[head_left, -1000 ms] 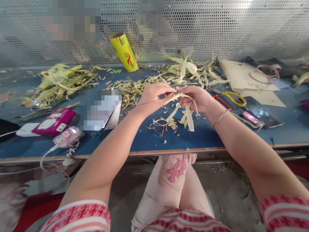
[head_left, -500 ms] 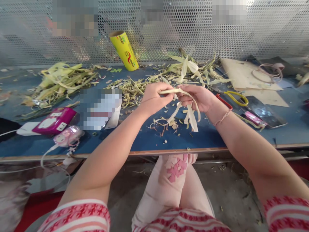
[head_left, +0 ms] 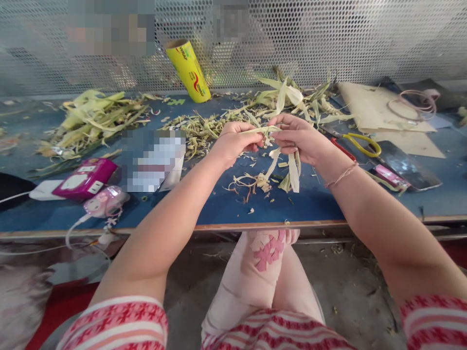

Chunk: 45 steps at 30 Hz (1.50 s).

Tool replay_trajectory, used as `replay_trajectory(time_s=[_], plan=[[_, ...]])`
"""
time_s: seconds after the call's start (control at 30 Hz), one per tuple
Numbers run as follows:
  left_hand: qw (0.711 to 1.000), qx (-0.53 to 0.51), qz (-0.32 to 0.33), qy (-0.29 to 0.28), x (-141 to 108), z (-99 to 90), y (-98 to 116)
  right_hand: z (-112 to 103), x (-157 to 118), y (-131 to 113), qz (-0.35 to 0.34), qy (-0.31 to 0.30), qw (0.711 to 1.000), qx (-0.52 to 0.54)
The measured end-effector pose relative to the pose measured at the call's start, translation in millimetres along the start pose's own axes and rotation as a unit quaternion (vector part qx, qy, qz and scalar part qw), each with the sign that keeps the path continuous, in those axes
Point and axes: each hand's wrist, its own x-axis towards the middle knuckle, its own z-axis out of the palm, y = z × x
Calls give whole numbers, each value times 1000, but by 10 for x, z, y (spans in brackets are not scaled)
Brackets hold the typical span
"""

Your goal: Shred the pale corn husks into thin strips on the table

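Note:
Between my hands runs a pale strip of corn husk, held above the middle of the blue table. My left hand pinches one end between thumb and fingers. Close beside it, my right hand grips the other end, fingers bent. A wider husk piece hangs below the right hand; whether that hand holds it too is unclear. Under the hands lie curled husk scraps. Behind them spreads a pile of shredded husk, with larger leaves on top at the right.
A husk bundle lies at left, near a yellow wrap roll standing tilted by the perforated screen. A magenta power block and a pink charm case sit front left. Yellow-handled scissors, a dark phone and cardboard lie right.
My right fingers have shifted onto the top of the strip, and its loose curled end no longer hangs over the right hand. The view has moved slightly.

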Motion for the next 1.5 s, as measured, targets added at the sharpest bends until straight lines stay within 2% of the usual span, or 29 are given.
replay_trajectory(time_s=[0.2,0.37,0.63,0.8,0.93,1.13,1.3,1.5], plan=[[1000,-16,-18,-12,-23,27,33,49,-1,3,-42,23,998,-35],[999,-33,21,2,0,28,-3,32,23,27,-64,57,995,-42],[995,-16,72,66,41,59,-62,68,10,31,-51,108,993,7],[997,-20,45,56,30,83,-64,47,12,60,-35,81,995,36],[998,-26,31,58,14,100,-54,35,21,70,-30,89,994,46],[998,-11,48,42,6,107,-60,79,21,53,-17,136,989,53],[997,-12,57,47,7,109,-74,96,15,36,-6,132,990,47],[995,-17,84,45,24,110,-108,118,11,2,43,149,985,72]])
